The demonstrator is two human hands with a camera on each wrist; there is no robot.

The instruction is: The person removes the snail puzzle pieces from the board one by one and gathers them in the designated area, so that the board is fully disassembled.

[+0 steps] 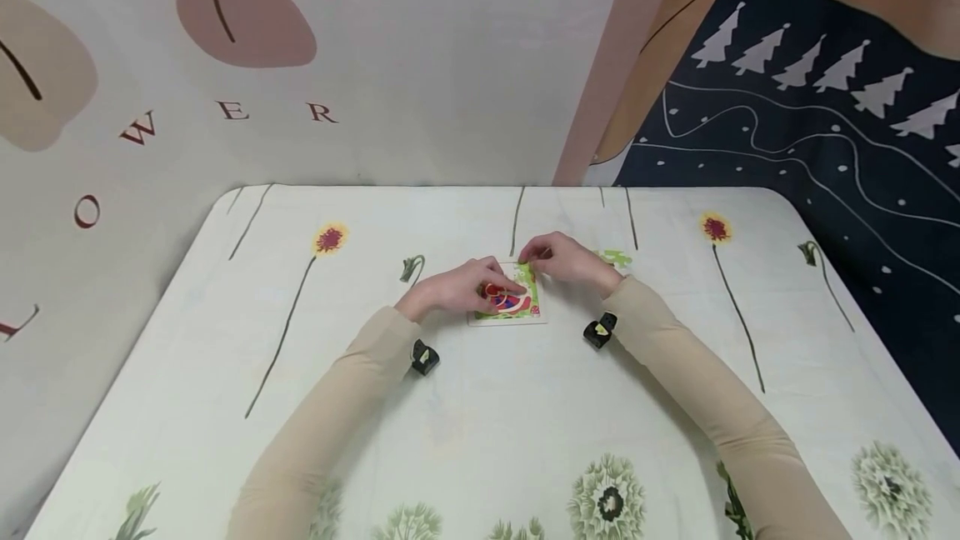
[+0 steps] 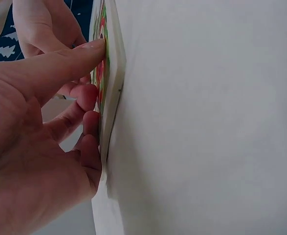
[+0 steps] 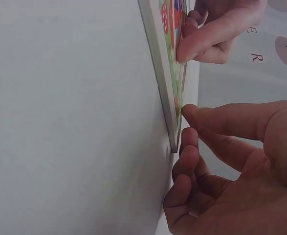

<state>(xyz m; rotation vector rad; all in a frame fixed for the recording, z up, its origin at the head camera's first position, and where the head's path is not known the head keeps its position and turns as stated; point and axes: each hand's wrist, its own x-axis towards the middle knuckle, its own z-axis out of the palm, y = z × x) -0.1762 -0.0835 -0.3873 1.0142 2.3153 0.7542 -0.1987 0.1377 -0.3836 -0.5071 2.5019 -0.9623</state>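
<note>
Puzzle board [image 1: 517, 305] on the table [image 1: 495, 407] — prob. light, stiff; hold by edges. L hand [image 1: 459, 287] touches its face, fingers apart; R hand [image 1: 566, 262] at far corner — can't tell if pinching.

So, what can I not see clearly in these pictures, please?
Head view: part of the board, covered by the left hand.
Head view: the green patch, too small to identify.
Right wrist view: whether the right hand holds anything; fingers hide it.
Left wrist view: the board's end, cut off by the top edge.
</note>
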